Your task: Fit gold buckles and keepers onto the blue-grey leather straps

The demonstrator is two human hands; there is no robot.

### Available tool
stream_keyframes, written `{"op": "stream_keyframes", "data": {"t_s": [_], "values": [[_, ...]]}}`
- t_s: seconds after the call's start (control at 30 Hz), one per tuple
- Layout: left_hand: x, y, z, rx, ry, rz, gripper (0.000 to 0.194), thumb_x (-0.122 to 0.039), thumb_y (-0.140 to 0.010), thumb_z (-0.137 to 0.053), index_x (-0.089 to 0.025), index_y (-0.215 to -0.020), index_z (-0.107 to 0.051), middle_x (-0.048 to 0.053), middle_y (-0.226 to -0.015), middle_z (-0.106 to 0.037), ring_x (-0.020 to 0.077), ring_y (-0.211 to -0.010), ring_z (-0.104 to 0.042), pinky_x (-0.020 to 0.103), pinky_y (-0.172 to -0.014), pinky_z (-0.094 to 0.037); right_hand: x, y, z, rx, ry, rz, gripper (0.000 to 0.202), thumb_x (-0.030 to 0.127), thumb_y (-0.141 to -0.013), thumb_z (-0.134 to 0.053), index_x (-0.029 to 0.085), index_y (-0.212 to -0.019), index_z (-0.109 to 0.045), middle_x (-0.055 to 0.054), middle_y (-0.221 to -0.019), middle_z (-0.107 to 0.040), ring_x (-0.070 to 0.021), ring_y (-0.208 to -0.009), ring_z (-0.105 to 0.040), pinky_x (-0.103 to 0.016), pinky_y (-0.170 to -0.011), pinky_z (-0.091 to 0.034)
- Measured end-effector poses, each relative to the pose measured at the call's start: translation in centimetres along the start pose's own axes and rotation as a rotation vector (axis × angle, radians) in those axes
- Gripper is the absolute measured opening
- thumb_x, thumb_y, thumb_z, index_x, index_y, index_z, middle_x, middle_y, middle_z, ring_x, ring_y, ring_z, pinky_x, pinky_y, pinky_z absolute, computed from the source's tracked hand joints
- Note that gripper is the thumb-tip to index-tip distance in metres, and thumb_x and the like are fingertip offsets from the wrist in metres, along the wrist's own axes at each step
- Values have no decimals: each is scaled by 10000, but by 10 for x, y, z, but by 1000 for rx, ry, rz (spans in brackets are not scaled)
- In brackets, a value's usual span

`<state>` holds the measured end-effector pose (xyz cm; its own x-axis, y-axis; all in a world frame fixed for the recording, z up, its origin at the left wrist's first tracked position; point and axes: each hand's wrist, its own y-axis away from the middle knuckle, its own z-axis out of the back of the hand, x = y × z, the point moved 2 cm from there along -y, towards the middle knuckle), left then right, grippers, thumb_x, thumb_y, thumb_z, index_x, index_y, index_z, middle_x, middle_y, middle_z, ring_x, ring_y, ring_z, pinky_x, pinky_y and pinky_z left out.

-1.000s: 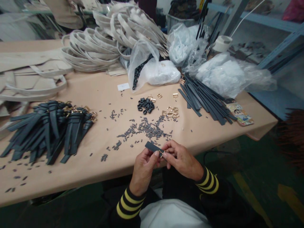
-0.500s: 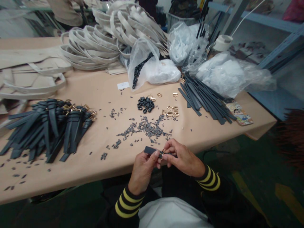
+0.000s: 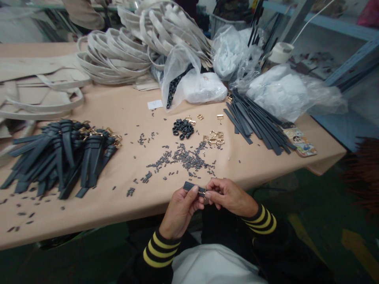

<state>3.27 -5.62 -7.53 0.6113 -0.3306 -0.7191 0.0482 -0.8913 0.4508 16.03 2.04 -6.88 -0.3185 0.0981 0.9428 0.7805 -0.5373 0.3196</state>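
My left hand [image 3: 181,207] is closed on a dark grey strap [image 3: 189,186], thumb on top, with one flat end sticking out past the fingers. A gold buckle [image 3: 205,192] sits on the strap between my two hands. Fingers of my right hand [image 3: 232,198] pinch at the buckle and the strap, mostly covering that part. Just beyond my hands, many small dark pieces [image 3: 189,159] lie scattered on the table. Farther back are a cluster of dark loops [image 3: 182,129] and several loose gold buckles [image 3: 213,138].
Finished-looking dark straps with gold buckles [image 3: 59,157] are piled at left. Flat dark strips [image 3: 257,122] fan out at right by a phone-like patterned case [image 3: 300,141]. Beige straps [image 3: 115,59] and plastic bags [image 3: 204,87] fill the table's back. The table edge [image 3: 118,221] runs before me.
My right fingers have shifted on the buckle, and the strap's right-hand part is now hidden behind them. My left hand keeps its hold. The camera view has shifted slightly.
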Motion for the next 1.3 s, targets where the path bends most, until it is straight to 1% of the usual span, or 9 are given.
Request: {"op": "stream_keyframes", "data": {"t_s": [0.13,0.23,0.5,0.57,0.67,0.73,0.93,1.13,1.3], "values": [[2,1,0,-35,-2,7,155,-230,-757,-610,-83,-728,-570,-1,-619,-589,33,-518,-530,110,-505,-471,1,0,1,1,55,9,175,302,-809,-516,134,-761,-502,22,-606,-543,-38,-437,-456,-144,-414,-348],[2,1,2,-52,7,-14,148,-225,-754,-615,-83,-747,-574,0,-629,-598,35,-528,-542,109,-517,-484,2,1,1,-41,48,-22,181,309,-804,-518,135,-760,-493,28,-575,-531,-33,-408,-421,-140,-388,-317],[0,0,6,-41,144,17,127,-210,-766,-600,-84,-779,-593,18,-656,-616,47,-589,-571,114,-555,-513,3,0,-3,-38,-124,-53,251,384,-803,-508,138,-783,-466,28,-573,-516,-31,-395,-387,-147,-373,-275],[1,0,5,-57,140,23,121,-190,-740,-629,-84,-787,-595,12,-663,-612,41,-584,-567,110,-550,-513,4,0,-5,-78,-69,-36,260,394,-808,-493,136,-775,-477,33,-559,-494,-39,-418,-386,-157,-394,-283],[3,0,3,-64,109,12,133,-177,-719,-651,-82,-791,-592,7,-685,-612,28,-563,-556,103,-547,-507,8,0,-5,-194,147,5,251,370,-780,-533,129,-717,-507,31,-564,-469,-54,-504,-394,-175,-466,-306],[4,0,3,-62,92,5,137,-175,-717,-653,-82,-794,-587,9,-701,-616,24,-562,-554,99,-552,-502,10,1,-6,-228,239,12,232,345,-773,-544,128,-696,-513,28,-577,-474,-59,-532,-393,-182,-491,-310],[4,2,3,-64,21,-17,159,-194,-724,-648,-90,-820,-575,7,-701,-611,33,-571,-558,110,-557,-492,7,2,-6,-153,159,0,206,326,-809,-499,136,-731,-502,25,-585,-504,-51,-457,-430,-170,-435,-344],[6,3,2,-65,-21,-19,164,-217,-735,-632,-95,-806,-549,5,-683,-597,38,-555,-548,129,-546,-472,3,3,-5,-112,90,-1,208,336,-803,-523,133,-757,-528,21,-599,-531,-56,-457,-474,-164,-430,-396],[4,0,1,-54,-76,-77,152,-234,-751,-602,-123,-787,-505,-13,-654,-560,64,-566,-532,181,-560,-459,2,2,-8,-13,-111,-34,221,331,-830,-485,115,-793,-513,-16,-668,-595,-49,-475,-524,-154,-456,-436]]}}
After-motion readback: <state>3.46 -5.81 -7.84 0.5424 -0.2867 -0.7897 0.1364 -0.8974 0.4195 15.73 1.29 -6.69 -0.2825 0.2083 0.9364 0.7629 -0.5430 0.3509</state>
